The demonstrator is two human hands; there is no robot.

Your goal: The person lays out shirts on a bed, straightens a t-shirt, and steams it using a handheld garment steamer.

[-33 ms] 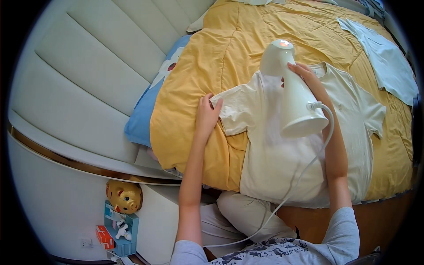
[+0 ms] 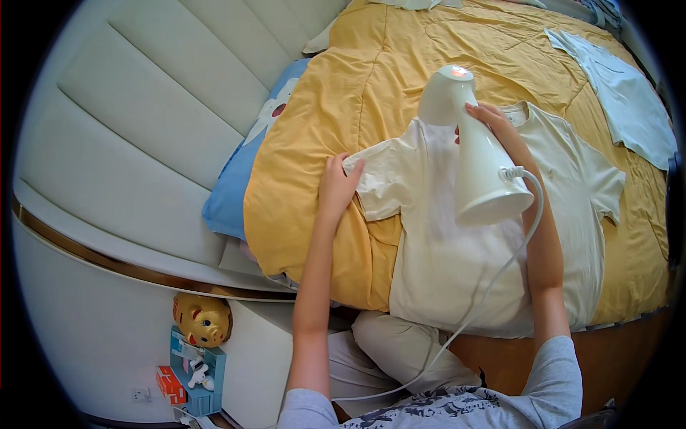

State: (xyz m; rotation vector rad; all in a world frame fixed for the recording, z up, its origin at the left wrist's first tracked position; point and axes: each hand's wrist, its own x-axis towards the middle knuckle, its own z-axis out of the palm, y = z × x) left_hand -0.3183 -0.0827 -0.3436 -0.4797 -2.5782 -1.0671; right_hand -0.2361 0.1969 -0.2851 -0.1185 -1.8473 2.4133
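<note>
A cream short-sleeved T-shirt [image 2: 457, 275] lies spread on the yellow bedding, its collar toward the far right. My left hand [image 2: 339, 187] is at the cuff of the left-hand sleeve, thumb on the cloth and fingers at the hem, pinching it. My right hand [image 2: 494, 123] is wrapped round the handle of a white handheld garment steamer [image 2: 486, 168]. The steamer's rounded head, with a small orange light on top, hangs by that sleeve's shoulder. I cannot tell whether it touches the cloth. A white cord [image 2: 493, 280] runs from the handle's base down to the lower left.
Yellow bedding [image 2: 300, 157] covers the bed, with a blue pillow [image 2: 232, 182] by the padded headboard [image 2: 143, 121]. A pale blue garment [image 2: 622, 93] lies at the far right. At lower left, a gold pig-faced object [image 2: 202, 319] sits above a blue box [image 2: 207, 399] beside a white surface [image 2: 254, 357].
My left thumb has shifted very slightly to the right on the sleeve. The steamer stays in almost the same place in my right hand.
</note>
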